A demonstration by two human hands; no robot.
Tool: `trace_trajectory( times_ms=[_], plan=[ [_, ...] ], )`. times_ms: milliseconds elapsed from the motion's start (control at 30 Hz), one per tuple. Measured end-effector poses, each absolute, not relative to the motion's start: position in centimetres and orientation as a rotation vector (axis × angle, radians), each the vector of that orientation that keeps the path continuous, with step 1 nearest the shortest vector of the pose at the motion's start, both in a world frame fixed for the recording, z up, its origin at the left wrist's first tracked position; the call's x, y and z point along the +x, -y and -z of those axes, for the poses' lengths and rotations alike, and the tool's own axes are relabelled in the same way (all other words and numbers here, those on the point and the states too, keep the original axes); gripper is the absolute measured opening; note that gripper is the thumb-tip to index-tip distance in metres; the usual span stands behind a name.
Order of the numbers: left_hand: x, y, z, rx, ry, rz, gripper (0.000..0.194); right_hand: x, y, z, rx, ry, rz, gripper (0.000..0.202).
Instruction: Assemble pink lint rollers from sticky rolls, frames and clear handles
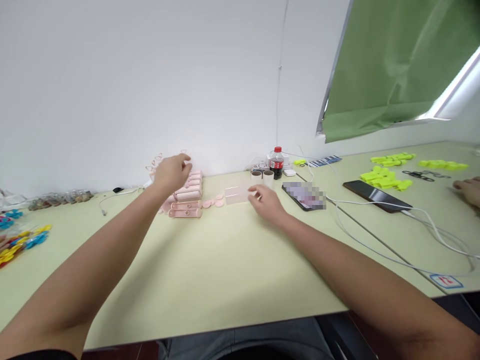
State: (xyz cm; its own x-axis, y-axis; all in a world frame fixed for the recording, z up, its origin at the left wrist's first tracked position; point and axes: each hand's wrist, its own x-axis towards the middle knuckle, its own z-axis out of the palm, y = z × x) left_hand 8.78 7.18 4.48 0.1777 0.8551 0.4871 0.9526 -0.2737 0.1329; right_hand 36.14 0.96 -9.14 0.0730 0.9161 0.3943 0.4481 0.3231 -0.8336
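Hovering at the pink cases (pixel 189 191) and the translucent tray (pixel 235 195)

Your left hand (pixel 170 174) is over the rear of the stacked pink cases, hiding part of them. Its thumb and forefinger stand apart with nothing visible between them; whether the other fingers touch a case, you cannot tell from here. Thin wire shapes (pixel 156 160) show just beyond that hand.

Your right hand (pixel 268 204) is at the right end of the translucent tray, its thumb and forefinger a little parted. You cannot tell whether they grip the tray's edge or only lie beside it. The tray rests on the worktop (pixel 225 270), right of a few flat pink discs (pixel 213 202). Left of those discs, at the front of the stack, lies an open pink case (pixel 185 209), with a small round fitting in each half.

Behind your right hand stand two short tubes (pixel 262 175), side by side, and a cola bottle (pixel 276 165) with a red cap. A phone (pixel 304 195) lies to the right of that hand. Farther right you have a second phone (pixel 377 196), bright yellow-green pieces (pixel 386 178) and, at the edge of view, another person's hand (pixel 469 191).
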Motion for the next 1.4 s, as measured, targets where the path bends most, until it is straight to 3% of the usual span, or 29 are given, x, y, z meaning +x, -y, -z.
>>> trace_trajectory(
  times_ms=[100,167,333,567,733,867,1000,1267,1400],
  plan=[
    [10.8,-5.9,-2.4,-2.437,1.658,0.478,0.036,39.0,-2.7,8.6,-1.365,1.555,0.030,0.033],
    [12.0,-6.0,-0.6,-2.555,1.658,0.187,0.038,40.3,-3.8,8.9,-1.447,1.559,0.163,0.043],
    [13.9,-7.8,3.2,-2.664,1.690,-0.053,0.045,40.9,-5.2,10.7,-1.558,1.569,0.088,0.064],
    [14.5,-9.6,4.7,-2.618,1.879,-0.194,0.051,40.1,-5.0,11.0,-1.640,1.559,-0.051,0.077],
    [14.4,-10.2,5.2,-2.584,1.886,-0.184,0.054,40.6,-4.8,10.2,-1.858,1.385,0.087,0.078],
    [14.5,-10.1,5.0,-2.574,1.848,-0.188,0.054,41.4,-4.9,9.9,-2.008,1.284,-0.012,0.083],
    [14.5,-9.8,4.3,-2.536,1.839,-0.220,0.054,41.4,-4.9,9.8,-1.974,1.289,0.032,0.084],
    [14.2,-8.9,4.0,-2.556,1.816,-0.383,0.035,39.3,-4.9,9.4,-1.880,1.517,0.164,0.071],
    [14.2,-8.7,4.2,-2.563,1.783,-0.372,0.036,39.3,-5.3,9.5,-1.906,1.538,0.147,0.060]
  ],
)
